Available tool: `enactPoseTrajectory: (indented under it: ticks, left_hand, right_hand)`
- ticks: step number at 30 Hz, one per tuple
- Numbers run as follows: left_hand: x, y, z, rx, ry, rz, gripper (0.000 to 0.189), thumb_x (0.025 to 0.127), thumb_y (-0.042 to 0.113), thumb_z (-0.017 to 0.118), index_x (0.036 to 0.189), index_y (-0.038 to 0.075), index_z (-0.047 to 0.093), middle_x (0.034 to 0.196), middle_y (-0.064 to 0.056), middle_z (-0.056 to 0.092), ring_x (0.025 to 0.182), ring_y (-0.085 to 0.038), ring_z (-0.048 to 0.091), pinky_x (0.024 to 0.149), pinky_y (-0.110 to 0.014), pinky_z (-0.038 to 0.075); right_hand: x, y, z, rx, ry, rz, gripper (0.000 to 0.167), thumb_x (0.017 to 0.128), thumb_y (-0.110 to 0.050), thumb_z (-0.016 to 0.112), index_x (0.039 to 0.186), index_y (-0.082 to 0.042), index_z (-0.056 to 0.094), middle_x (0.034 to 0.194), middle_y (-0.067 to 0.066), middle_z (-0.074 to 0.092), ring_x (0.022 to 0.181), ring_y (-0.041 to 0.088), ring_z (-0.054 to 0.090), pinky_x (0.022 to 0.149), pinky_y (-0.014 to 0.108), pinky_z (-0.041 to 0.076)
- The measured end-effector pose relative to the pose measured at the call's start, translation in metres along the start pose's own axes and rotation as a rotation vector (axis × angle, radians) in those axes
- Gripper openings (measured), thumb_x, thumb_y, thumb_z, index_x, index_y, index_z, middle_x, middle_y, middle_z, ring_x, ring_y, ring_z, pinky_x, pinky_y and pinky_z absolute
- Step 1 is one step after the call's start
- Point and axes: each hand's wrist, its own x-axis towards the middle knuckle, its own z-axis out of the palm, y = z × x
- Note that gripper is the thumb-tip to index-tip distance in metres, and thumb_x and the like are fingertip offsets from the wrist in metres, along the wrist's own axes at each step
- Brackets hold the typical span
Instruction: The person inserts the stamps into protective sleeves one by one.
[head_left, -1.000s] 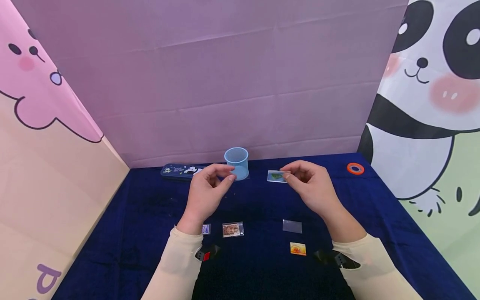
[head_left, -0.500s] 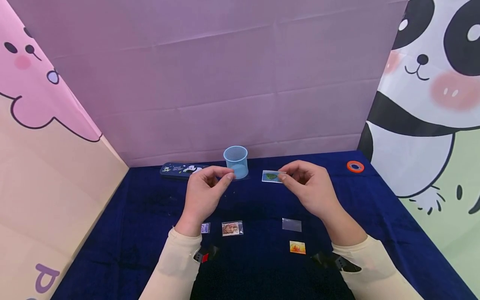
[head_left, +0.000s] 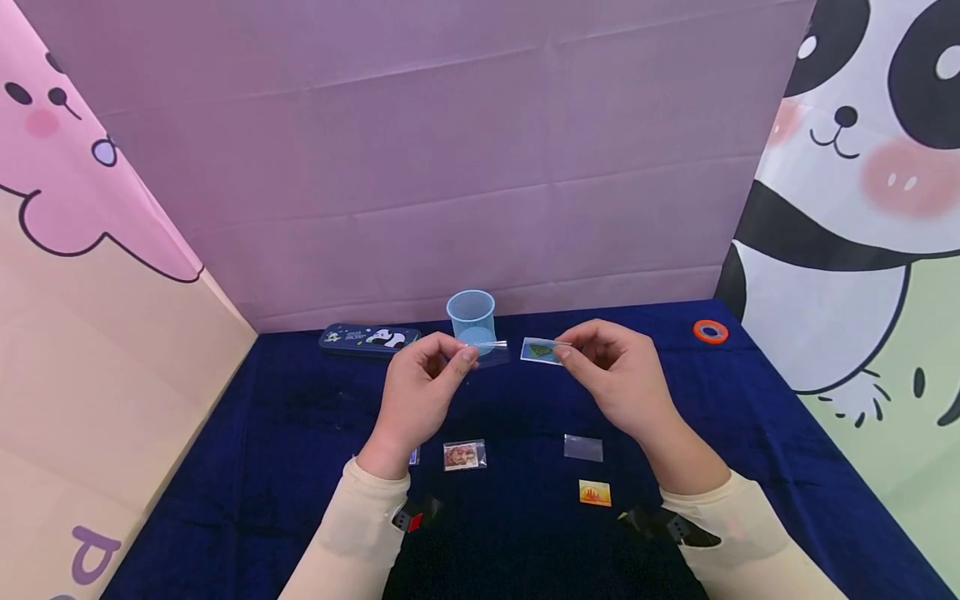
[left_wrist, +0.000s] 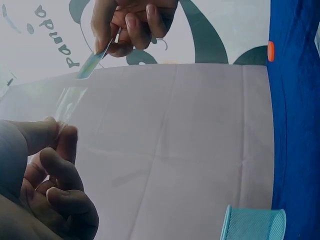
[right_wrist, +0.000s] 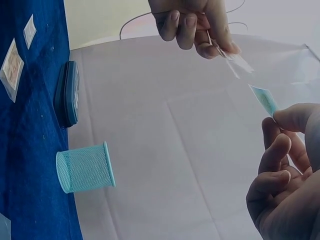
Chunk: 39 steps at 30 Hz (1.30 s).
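Observation:
Between thumb and forefinger, my left hand (head_left: pixel 423 383) pinches a small clear plastic sleeve (head_left: pixel 491 352), seen in the left wrist view as a glossy transparent strip. My right hand (head_left: pixel 618 375) pinches a postage stamp (head_left: pixel 537 350) with a white border, a blue ground and a green shape. Stamp and sleeve are held up facing each other, a small gap apart. In the right wrist view the stamp (right_wrist: pixel 265 100) points toward the sleeve (right_wrist: pixel 239 65). Below lie another clear sleeve (head_left: pixel 583 448), a yellow-orange stamp (head_left: pixel 595 492) and a sleeved brown stamp (head_left: pixel 464 456).
A light blue mesh cup (head_left: pixel 472 312) stands at the back of the dark blue cloth (head_left: pixel 300 433). Left of it lies a navy pencil case (head_left: pixel 363 337) with a panda print. An orange ring-shaped roll (head_left: pixel 710 332) is at the far right. A sleeved item is partly hidden by my left wrist.
The stamp in my right hand has moved left, toward my left hand. The clear sleeve in my left hand has turned into plain view. The things on the cloth have stayed put.

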Motion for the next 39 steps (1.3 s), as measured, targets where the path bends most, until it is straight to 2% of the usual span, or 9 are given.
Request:
enactPoseTrajectory:
  ticks: [7, 13, 31, 39]
  left_hand:
    - [0.001, -0.002, 0.001, -0.07, -0.01, -0.007, 0.016, 0.102, 0.021, 0.07, 0.096, 0.008, 0.078, 0.089, -0.004, 0.074, 0.08, -0.021, 0.065, 0.071, -0.029, 0.052]
    - [0.0, -0.001, 0.002, -0.086, -0.026, -0.019, 0.016, 0.103, 0.02, 0.069, 0.097, 0.008, 0.078, 0.085, -0.005, 0.073, 0.084, -0.02, 0.068, 0.076, -0.031, 0.055]
    - [0.0, -0.003, 0.002, -0.057, -0.027, -0.022, 0.018, 0.102, 0.023, 0.071, 0.096, 0.008, 0.078, 0.082, -0.002, 0.072, 0.08, -0.02, 0.067, 0.069, -0.031, 0.049]
    - [0.0, -0.004, 0.003, -0.061, -0.02, -0.023, 0.016, 0.101, 0.022, 0.072, 0.094, 0.008, 0.077, 0.081, -0.003, 0.071, 0.078, -0.02, 0.067, 0.065, -0.029, 0.048]
  right_hand:
    - [-0.002, -0.006, 0.001, 0.034, 0.012, -0.019, 0.009, 0.098, -0.008, 0.074, 0.107, -0.009, 0.076, 0.08, 0.007, 0.064, 0.064, 0.02, 0.05, 0.052, 0.027, 0.04]
    - [-0.003, -0.008, 0.002, 0.037, 0.023, -0.022, 0.008, 0.098, -0.008, 0.074, 0.106, -0.009, 0.076, 0.081, 0.006, 0.066, 0.065, 0.02, 0.051, 0.054, 0.027, 0.042]
    - [-0.003, -0.006, 0.007, 0.069, -0.015, 0.013, 0.007, 0.099, -0.009, 0.073, 0.105, -0.006, 0.075, 0.084, 0.008, 0.067, 0.066, 0.021, 0.051, 0.054, 0.027, 0.042]
    - [-0.004, -0.005, 0.011, 0.04, -0.037, 0.025, 0.007, 0.099, -0.012, 0.074, 0.104, -0.008, 0.075, 0.085, 0.007, 0.067, 0.067, 0.022, 0.052, 0.056, 0.027, 0.042]
